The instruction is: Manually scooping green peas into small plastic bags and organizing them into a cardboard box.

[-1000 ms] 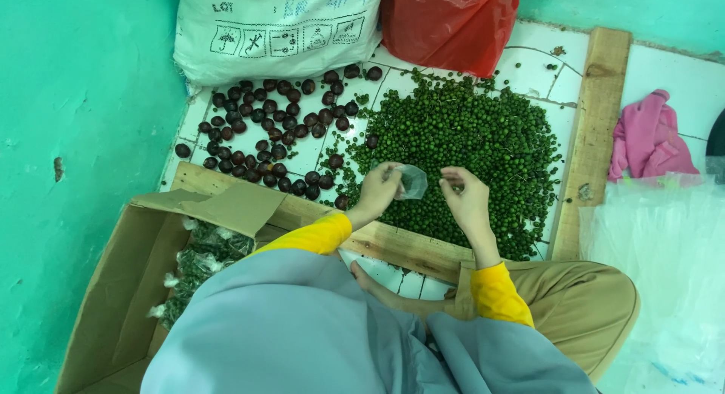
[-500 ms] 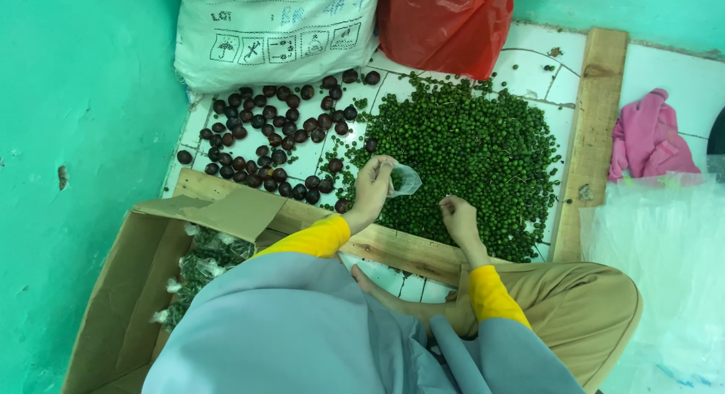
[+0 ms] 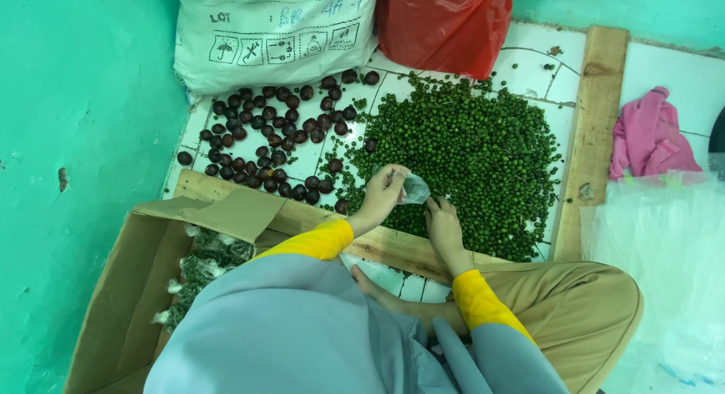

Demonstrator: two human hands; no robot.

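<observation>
My left hand [image 3: 384,194] holds a small clear plastic bag [image 3: 414,188] above the near edge of a heap of small green berries [image 3: 468,156] on the white tiled floor. My right hand [image 3: 443,224] rests low on the berries just right of the bag, fingers curled into the heap; whether it grips any berries is hidden. Dark red round fruits [image 3: 276,133] lie spread to the left of the green heap.
A cardboard box [image 3: 128,288] with filled small bags stands at my left. A white sack [image 3: 276,27] and a red bag [image 3: 445,24] lean at the back. Wooden planks [image 3: 593,129] frame the heap. A pink cloth [image 3: 649,137] and clear plastic sheeting [image 3: 664,273] lie right.
My right hand has dropped from beside the bag down onto the green berries. The left hand keeps the bag in about the same place.
</observation>
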